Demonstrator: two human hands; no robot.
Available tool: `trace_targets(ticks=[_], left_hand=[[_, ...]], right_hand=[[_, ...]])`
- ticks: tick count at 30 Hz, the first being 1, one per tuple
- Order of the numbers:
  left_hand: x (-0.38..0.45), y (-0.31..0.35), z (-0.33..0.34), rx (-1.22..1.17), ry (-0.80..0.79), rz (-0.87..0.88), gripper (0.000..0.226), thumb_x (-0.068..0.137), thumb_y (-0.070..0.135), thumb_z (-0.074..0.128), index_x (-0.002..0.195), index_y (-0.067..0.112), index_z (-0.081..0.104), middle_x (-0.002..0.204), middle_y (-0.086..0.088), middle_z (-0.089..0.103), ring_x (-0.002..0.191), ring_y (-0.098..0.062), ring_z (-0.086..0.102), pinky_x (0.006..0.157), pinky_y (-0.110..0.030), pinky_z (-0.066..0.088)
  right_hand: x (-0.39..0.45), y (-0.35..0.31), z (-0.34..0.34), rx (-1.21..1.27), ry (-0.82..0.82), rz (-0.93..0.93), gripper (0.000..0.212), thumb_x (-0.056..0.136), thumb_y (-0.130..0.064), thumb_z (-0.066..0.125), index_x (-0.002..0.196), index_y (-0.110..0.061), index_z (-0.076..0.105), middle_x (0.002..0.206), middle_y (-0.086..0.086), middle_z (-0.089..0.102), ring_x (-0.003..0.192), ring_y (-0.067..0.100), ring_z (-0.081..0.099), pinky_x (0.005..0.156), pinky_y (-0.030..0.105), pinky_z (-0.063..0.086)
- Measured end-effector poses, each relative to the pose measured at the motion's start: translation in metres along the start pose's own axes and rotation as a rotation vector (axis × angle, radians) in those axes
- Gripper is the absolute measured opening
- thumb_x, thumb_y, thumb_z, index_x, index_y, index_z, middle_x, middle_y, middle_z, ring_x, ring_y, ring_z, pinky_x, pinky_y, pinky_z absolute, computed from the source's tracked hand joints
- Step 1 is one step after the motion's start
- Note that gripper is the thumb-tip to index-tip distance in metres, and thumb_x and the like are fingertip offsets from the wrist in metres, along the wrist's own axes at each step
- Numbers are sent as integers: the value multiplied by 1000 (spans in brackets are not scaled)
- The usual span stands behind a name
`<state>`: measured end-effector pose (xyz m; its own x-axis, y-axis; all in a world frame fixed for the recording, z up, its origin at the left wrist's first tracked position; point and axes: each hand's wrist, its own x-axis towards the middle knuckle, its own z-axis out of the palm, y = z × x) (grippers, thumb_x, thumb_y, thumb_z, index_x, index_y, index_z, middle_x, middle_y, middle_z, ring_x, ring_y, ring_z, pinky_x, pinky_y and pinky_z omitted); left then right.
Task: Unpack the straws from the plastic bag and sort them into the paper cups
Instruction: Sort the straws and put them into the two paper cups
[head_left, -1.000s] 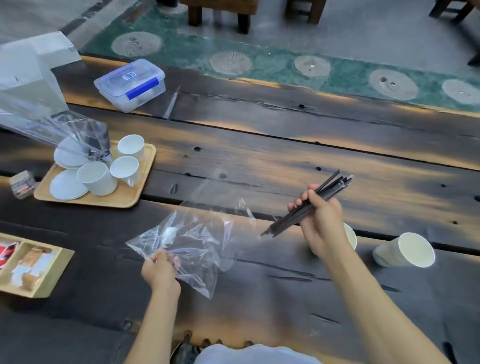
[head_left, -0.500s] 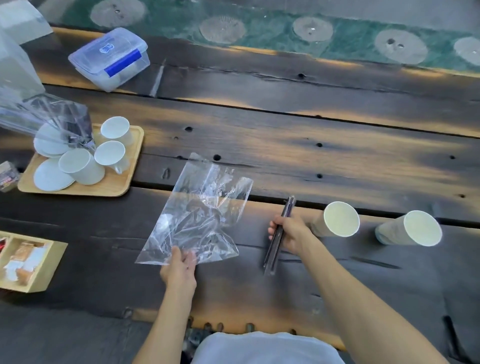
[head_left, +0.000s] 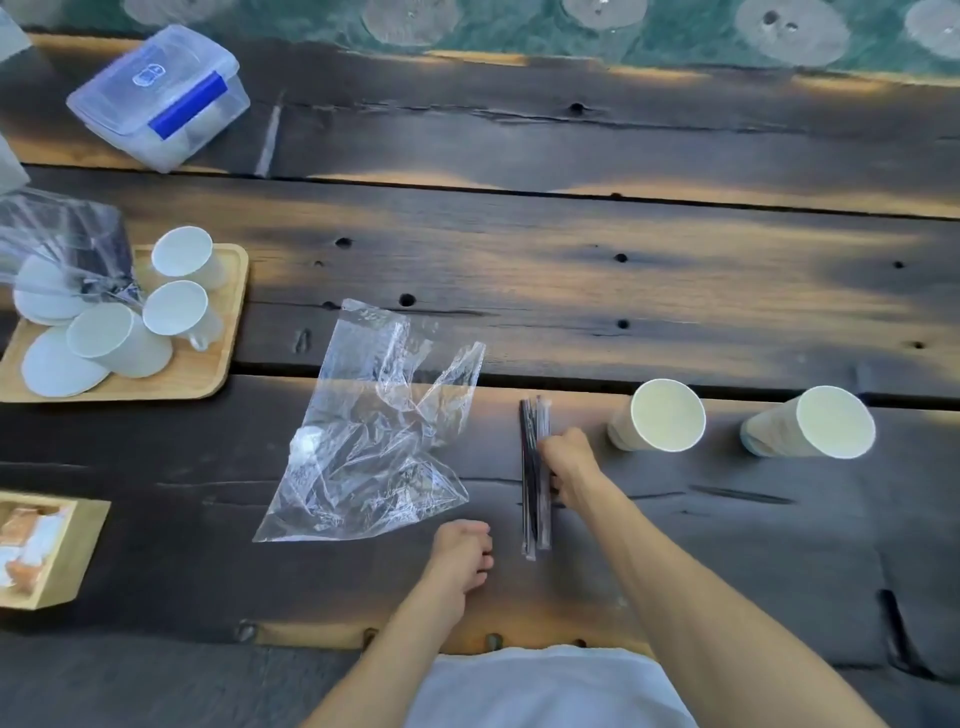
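Both forearms bare, no sleeves visible, no watch or rings seen. Left hand (head_left: 462, 553) and right hand (head_left: 569, 460) bare, ungloved. Pale white-grey garment (head_left: 545, 686) covers torso or lap at bottom edge, plain, no markings.

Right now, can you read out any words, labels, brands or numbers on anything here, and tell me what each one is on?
None can be read.
Plastic box: a small blue mark on the lid, too blurred to read.
Packets in the wooden box: too blurred to read.
Paper cups, bag, straws: no text shows.
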<state>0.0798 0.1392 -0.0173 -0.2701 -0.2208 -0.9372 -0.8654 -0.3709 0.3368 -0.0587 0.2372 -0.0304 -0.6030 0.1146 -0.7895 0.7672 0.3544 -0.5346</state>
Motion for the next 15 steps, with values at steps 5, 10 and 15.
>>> trace_targets(ticks=[5,10,15], left_hand=[[14,9,15,85,48,115,29,94,-2,40,113,11,58,88,-8,62,68,-19,54,59,-28,45],[33,11,21,326,220,227,13,94,12,49,95,22,58,106,-10,65,90,-28,63,75,-37,51],[32,30,34,673,372,400,13,97,32,55,100,19,53,103,-3,58,91,-26,56,72,-35,43]], right_hand=[[3,21,-13,-25,51,-23,9,81,-14,42,79,-20,50,87,15,64,72,25,56,51,26,38],[4,47,-32,-93,102,-28,20,78,-7,42,84,-22,54,103,17,69,87,31,62,71,36,47],[-1,53,-43,-270,163,-81,26,88,0,44,109,-7,58,109,14,60,92,29,51,75,28,37]])
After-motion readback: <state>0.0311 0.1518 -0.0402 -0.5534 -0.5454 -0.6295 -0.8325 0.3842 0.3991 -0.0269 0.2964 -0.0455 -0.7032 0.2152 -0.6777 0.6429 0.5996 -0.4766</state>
